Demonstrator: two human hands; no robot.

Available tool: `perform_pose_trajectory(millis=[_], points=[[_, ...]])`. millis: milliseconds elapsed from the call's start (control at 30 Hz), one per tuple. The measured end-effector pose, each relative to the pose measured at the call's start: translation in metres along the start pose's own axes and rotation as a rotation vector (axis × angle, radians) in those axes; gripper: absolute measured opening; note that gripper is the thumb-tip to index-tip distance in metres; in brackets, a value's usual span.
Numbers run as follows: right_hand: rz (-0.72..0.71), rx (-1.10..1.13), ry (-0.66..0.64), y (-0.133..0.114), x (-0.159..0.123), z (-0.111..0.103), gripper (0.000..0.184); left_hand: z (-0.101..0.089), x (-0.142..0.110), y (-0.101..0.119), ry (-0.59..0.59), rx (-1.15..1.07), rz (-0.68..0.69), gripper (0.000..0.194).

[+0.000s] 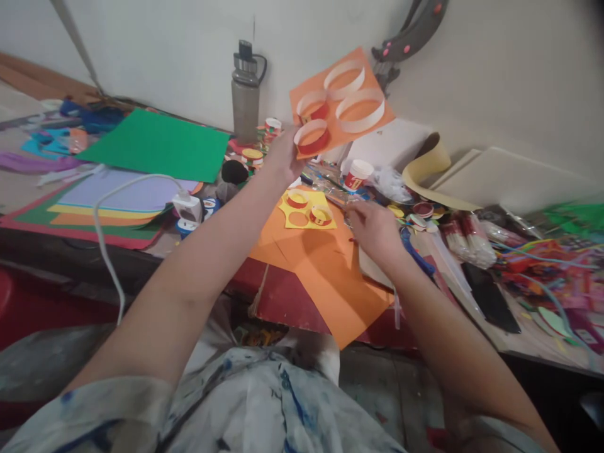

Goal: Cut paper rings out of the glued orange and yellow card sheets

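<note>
My left hand is raised above the table and pinches the lower left corner of an orange card that carries several paper rings, white and red. My right hand rests lower on the table with its fingers curled by the edge of an orange paper sheet; what it holds, if anything, I cannot make out. A yellow paper piece with two red rings and a round hole lies on the orange sheet between my hands.
A grey water bottle stands by the wall. A green sheet and stacked coloured papers lie left, with a white cable. A glue pot, sticks and craft clutter crowd the right.
</note>
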State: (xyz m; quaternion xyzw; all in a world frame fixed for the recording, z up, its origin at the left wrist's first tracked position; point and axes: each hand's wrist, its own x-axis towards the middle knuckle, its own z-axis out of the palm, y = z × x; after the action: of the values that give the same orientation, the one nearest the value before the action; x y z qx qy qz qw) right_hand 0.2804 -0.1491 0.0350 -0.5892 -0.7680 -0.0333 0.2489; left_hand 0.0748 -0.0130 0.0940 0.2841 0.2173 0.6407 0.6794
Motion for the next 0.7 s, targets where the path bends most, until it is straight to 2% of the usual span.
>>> perform_pose_trajectory(millis=[67, 133, 167, 233, 300, 400, 567, 600, 700], points=[[0.191, -0.205, -0.058, 0.026, 0.009, -0.010, 0.041, -0.005, 0.002, -0.010, 0.001, -0.059, -0.036, 0.016], [0.317, -0.349, -0.224, 0.043, 0.020, -0.012, 0.046, -0.011, 0.002, -0.020, 0.001, -0.098, -0.046, 0.026], [0.345, -0.405, -0.325, 0.048, 0.026, -0.010, 0.047, -0.015, 0.001, -0.025, 0.020, -0.100, -0.058, 0.028], [0.352, -0.426, -0.396, 0.053, 0.036, -0.001, 0.043, -0.024, -0.002, -0.034, 0.055, -0.114, -0.087, 0.032], [0.351, -0.422, -0.444, 0.055, 0.043, 0.009, 0.039, -0.034, -0.007, -0.042, 0.096, -0.114, -0.105, 0.033], [0.357, -0.406, -0.472, 0.059, 0.047, 0.021, 0.046, -0.043, -0.015, -0.049, 0.121, -0.091, -0.096, 0.029], [0.369, -0.388, -0.384, 0.069, 0.038, 0.023, 0.061, -0.044, -0.017, -0.049, 0.115, -0.117, -0.138, 0.024], [0.371, -0.373, -0.322, 0.071, 0.035, 0.022, 0.062, -0.043, -0.016, -0.048, 0.112, -0.131, -0.145, 0.027], [0.391, -0.251, -0.033, 0.077, 0.028, 0.024, 0.057, -0.042, -0.015, -0.046, 0.104, -0.161, -0.151, 0.036]])
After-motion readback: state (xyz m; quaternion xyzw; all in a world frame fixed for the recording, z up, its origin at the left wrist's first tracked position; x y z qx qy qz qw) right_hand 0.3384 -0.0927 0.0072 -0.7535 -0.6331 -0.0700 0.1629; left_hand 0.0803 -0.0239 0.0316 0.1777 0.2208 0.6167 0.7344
